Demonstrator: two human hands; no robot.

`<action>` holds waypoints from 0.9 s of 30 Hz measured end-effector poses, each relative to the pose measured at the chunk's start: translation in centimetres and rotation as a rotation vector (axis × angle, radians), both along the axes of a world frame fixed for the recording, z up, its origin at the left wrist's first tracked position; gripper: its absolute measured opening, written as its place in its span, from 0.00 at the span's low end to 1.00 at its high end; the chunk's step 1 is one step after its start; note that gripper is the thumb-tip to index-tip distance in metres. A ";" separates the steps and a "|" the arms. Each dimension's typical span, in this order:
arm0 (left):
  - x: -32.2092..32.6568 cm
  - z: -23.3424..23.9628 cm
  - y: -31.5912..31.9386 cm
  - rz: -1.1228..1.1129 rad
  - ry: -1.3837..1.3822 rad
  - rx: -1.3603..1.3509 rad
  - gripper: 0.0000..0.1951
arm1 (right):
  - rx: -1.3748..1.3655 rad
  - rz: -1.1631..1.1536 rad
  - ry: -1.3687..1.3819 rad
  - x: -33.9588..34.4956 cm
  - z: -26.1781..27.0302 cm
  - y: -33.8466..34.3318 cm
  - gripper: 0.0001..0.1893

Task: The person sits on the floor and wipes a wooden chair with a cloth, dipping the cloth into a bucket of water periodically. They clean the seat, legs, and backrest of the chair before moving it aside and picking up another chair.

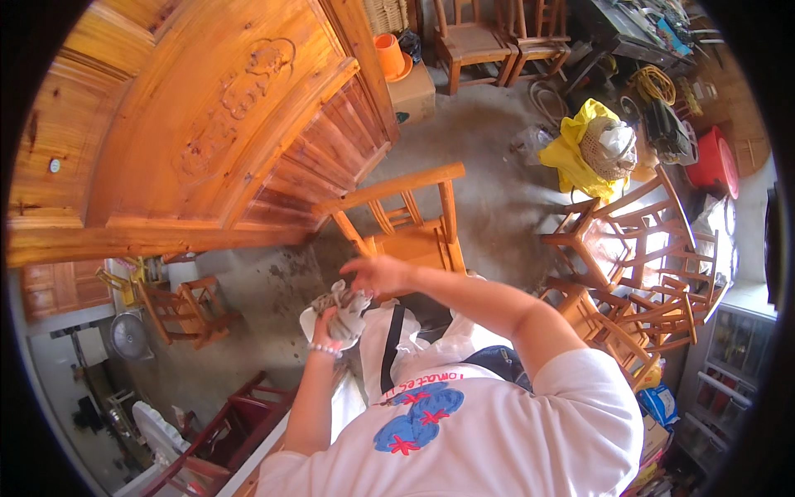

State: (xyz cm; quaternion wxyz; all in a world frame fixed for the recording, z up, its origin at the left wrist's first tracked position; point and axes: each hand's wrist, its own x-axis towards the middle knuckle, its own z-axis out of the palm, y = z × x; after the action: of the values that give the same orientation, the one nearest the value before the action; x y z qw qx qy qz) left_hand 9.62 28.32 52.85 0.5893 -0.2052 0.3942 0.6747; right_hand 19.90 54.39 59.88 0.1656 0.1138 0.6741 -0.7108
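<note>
My left hand, with a beaded bracelet at the wrist, holds a crumpled grey cloth. A smooth white object shows beside the cloth in the same hand; its full shape is hidden. Just above the cloth is my right hand, its index finger stretched out to the left. Its lower fingers are close to the cloth's edge, and whether they touch it I cannot tell. In front of me stands a wooden chair, partly covered by my right forearm.
A large carved wooden panel rises at the upper left. Several wooden chairs crowd the right side, near a yellow bag and a red tub. An orange bucket sits on a cardboard box at the back.
</note>
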 end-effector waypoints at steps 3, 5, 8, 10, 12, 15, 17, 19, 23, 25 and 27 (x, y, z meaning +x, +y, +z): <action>-1.0 3.7 -4.1 -0.018 0.410 -0.228 0.20 | 0.723 -0.233 0.046 -4.1 -1.2 7.0 0.23; -1.9 4.5 -6.4 0.041 0.560 -0.381 0.20 | 1.158 -0.344 0.052 -5.4 -4.8 12.2 0.19; -2.6 6.7 -5.7 -0.075 0.609 -0.317 0.22 | 1.232 -0.136 -0.379 -4.4 -9.9 16.7 0.18; -4.4 7.2 -6.4 -0.130 0.571 -0.275 0.19 | 1.370 -0.193 -0.332 -3.2 -11.2 15.9 0.18; -6.7 8.2 -5.9 -0.209 0.552 -0.233 0.18 | 1.426 -0.299 -0.335 -2.8 -12.4 14.6 0.18; -10.7 7.6 -6.2 -0.318 0.532 -0.279 0.18 | 1.430 -0.480 -0.351 -1.5 -13.5 12.0 0.17; -12.3 6.4 -5.7 -0.362 0.506 -0.298 0.18 | 1.495 -0.522 -0.301 0.2 -12.3 10.2 0.15; -13.5 5.7 -4.1 -0.349 0.514 -0.339 0.19 | 1.505 -0.548 -0.190 3.1 -10.7 8.8 0.10; -12.1 6.5 0.9 -0.391 0.509 -0.213 0.21 | 1.549 -0.664 -0.114 9.5 -9.7 7.4 0.08; -10.4 6.8 2.8 -0.397 0.556 -0.179 0.22 | 1.581 -0.758 -0.132 13.1 -8.9 7.7 0.08; -6.9 8.8 5.1 -0.474 0.584 -0.148 0.23 | 1.566 -0.813 -0.249 17.4 -7.6 8.3 0.07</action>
State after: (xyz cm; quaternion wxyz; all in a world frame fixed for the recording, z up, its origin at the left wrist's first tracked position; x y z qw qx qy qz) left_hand 2.75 33.40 61.65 0.5755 0.0505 0.6296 0.5194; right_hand 37.31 62.71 52.29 -0.1528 0.5012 0.8511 -0.0326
